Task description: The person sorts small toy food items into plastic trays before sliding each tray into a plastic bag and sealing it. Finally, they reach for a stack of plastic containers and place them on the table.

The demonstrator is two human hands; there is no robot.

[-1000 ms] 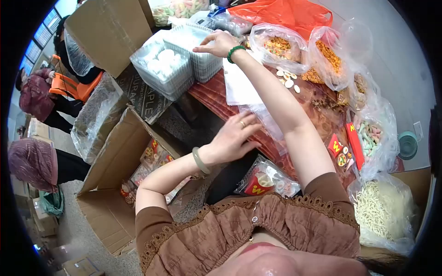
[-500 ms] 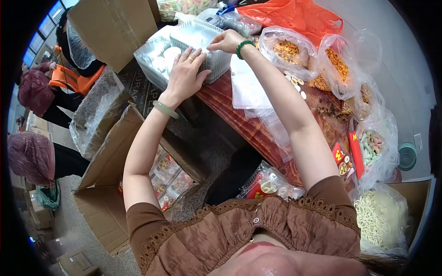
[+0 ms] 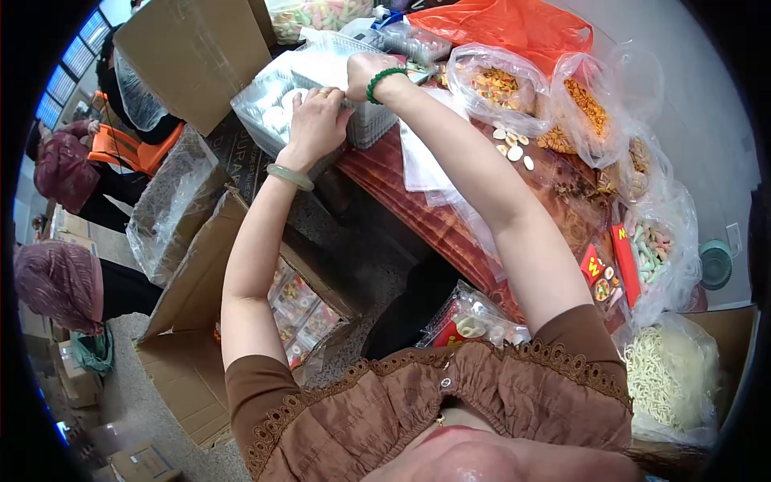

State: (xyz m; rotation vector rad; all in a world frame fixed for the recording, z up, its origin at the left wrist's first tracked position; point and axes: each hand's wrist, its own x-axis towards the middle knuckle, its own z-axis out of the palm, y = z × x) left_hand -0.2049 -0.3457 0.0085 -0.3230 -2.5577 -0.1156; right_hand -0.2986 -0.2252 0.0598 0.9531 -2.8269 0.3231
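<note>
My left hand (image 3: 316, 122), with a jade bangle at the wrist, rests on clear plastic trays. Its thumb stands apart and its fingers are slightly bent, touching the top. My right hand (image 3: 369, 74), with a green bead bracelet, is closed at the rim of the stacked clear plastic trays (image 3: 371, 122); its fingertips are partly hidden. Under and left of my left hand, another group of clear plastic trays (image 3: 255, 104) shows round white shapes.
An open carton (image 3: 181, 353) with packed candy stands at lower left. On the red-brown patterned table (image 3: 401, 181) lie clear bags (image 3: 430, 153), loose egg-shaped candies (image 3: 511, 145), and open candy bags (image 3: 498, 88). A red bag (image 3: 514, 32) lies behind. People (image 3: 60, 277) are at the left.
My right hand has shifted left and closed in beside my left hand, turning so its fingers show less. My left hand's fingers have bent more at the tray.
</note>
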